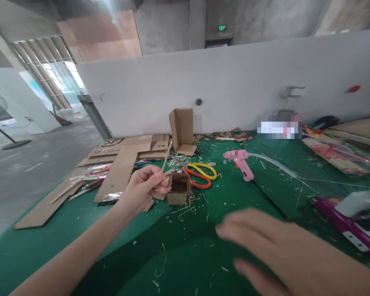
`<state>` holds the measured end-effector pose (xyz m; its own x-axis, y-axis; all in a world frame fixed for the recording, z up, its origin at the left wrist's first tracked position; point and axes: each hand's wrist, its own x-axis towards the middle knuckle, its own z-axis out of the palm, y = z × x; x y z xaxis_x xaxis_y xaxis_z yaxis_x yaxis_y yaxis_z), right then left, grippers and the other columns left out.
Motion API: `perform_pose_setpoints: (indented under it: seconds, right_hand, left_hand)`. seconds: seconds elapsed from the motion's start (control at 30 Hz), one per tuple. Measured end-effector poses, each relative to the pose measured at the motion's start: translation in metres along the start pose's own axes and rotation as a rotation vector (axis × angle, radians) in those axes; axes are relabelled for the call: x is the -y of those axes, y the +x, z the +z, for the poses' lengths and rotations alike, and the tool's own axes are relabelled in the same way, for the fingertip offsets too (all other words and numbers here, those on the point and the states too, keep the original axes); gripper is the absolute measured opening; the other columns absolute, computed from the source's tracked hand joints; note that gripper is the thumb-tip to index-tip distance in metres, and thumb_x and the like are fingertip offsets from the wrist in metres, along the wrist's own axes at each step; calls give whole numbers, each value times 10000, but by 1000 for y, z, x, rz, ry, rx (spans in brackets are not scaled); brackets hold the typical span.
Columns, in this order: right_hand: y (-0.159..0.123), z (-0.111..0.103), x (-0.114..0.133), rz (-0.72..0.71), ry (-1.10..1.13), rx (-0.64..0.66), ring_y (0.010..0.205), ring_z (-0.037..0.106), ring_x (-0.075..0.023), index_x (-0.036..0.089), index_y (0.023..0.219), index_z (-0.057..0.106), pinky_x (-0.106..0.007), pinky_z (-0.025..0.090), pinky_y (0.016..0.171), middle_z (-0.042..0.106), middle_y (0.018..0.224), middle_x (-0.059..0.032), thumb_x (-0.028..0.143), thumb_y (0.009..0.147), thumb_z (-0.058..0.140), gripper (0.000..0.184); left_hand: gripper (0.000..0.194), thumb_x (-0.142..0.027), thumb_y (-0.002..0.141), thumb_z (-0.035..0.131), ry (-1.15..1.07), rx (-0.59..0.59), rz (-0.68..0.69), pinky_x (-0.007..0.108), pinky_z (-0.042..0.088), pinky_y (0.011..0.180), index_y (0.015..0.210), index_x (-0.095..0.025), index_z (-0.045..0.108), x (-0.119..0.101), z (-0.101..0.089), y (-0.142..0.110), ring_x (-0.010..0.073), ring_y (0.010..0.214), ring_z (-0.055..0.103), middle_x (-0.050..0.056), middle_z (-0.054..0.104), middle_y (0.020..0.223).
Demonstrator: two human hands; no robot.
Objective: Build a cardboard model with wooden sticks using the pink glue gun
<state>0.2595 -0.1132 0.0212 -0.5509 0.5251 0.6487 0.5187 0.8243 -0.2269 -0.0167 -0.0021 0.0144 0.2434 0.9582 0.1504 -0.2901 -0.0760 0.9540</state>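
My left hand (151,181) is closed in a pinch on a thin wooden stick (167,155), which points up and slightly right. Just right of those fingertips stands a small open-topped cardboard box (178,198). Behind the box lie scissors (200,174) with one yellow and one red-orange handle. My right hand (259,242), blurred, hovers over the near right of the table with fingers stretched and thumb apart, nothing visible in it. Beyond it a pink hot glue gun (241,163) rests on its side, a clear glue stick in its back.
Cardboard sheets (117,174) and packaged sticks cover the left of the green table (185,255). A folded cardboard piece (184,130) stands against the white wall. A purple-and-white device (347,222) sits at right. Wood shavings lie scattered about.
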Motion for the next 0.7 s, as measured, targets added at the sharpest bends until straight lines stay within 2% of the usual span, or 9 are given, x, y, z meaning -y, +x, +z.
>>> perform_pose_setpoints:
  seconds: [0.03, 0.07, 0.17, 0.23, 0.33, 0.4, 0.47, 0.57, 0.7]
  right_hand:
    - [23, 0, -5, 6, -141, 88, 991, 632, -226, 243, 1213, 610, -346, 569, 782, 665, 1149, -80, 262, 939, 502, 295]
    - [45, 2, -10, -39, -273, 92, 1106, 592, -260, 209, 1240, 590, -403, 543, 892, 642, 1213, -103, 204, 929, 508, 322]
    - [99, 24, -25, -188, -560, 33, 1328, 419, -315, 165, 1281, 551, -536, 374, 1100, 511, 1417, -133, 103, 924, 477, 370]
    - [117, 46, -36, -242, -648, -6, 1348, 394, -294, 165, 1242, 566, -543, 298, 1151, 511, 1416, -129, 98, 943, 455, 326]
    - [123, 72, -50, -241, -714, -65, 1252, 471, -265, 154, 1090, 616, -518, 300, 1138, 622, 1221, -133, 95, 958, 425, 239]
    - [120, 81, -58, -251, -716, -29, 1077, 549, -234, 168, 978, 626, -481, 335, 1099, 661, 1003, -96, 73, 954, 415, 233]
    - [116, 86, -67, -270, -697, 19, 934, 558, -209, 175, 928, 620, -433, 366, 1043, 638, 886, -64, 59, 949, 416, 235]
    - [115, 93, -78, -223, -654, 14, 909, 526, -212, 165, 957, 609, -375, 394, 927, 618, 904, -71, 85, 956, 433, 193]
    - [115, 103, -86, -136, -593, 2, 902, 485, -217, 173, 989, 593, -332, 378, 818, 594, 919, -75, 118, 958, 463, 144]
  left_hand:
    - [274, -355, 760, 787, 74, 36, 16, 197, 570, 556, 731, -155, 604, -1, -1, 0, 95, 505, 638, 1, 679, 615]
    - [264, -360, 789, 759, 152, 75, 31, 206, 568, 562, 740, -154, 601, -3, -3, 0, 107, 530, 650, 13, 687, 635]
    - [272, -375, 847, 693, 349, 173, 71, 226, 564, 590, 742, -151, 580, -11, -8, 1, 126, 577, 668, 33, 695, 675]
    - [289, -389, 854, 679, 431, 196, 101, 230, 557, 596, 737, -150, 567, -14, -11, 4, 131, 583, 668, 33, 687, 673]
    - [294, -388, 858, 668, 533, 161, 133, 228, 541, 596, 724, -154, 549, -12, -17, 9, 136, 590, 665, 28, 675, 652]
    - [269, -366, 868, 655, 567, 109, 138, 238, 542, 614, 736, -166, 536, -5, -21, 13, 145, 609, 672, 25, 679, 657]
    - [189, -335, 858, 668, 564, 59, 134, 261, 552, 653, 835, -180, 563, 3, -26, 16, 160, 647, 689, 22, 698, 693]
    - [219, -273, 781, 748, 638, -12, 161, 248, 537, 699, 956, -195, 641, 12, -32, 18, 170, 730, 699, 40, 731, 786]
    - [93, -234, 761, 758, 801, -37, 258, 207, 479, 651, 827, -201, 700, 8, -35, 17, 153, 722, 645, 33, 718, 793]
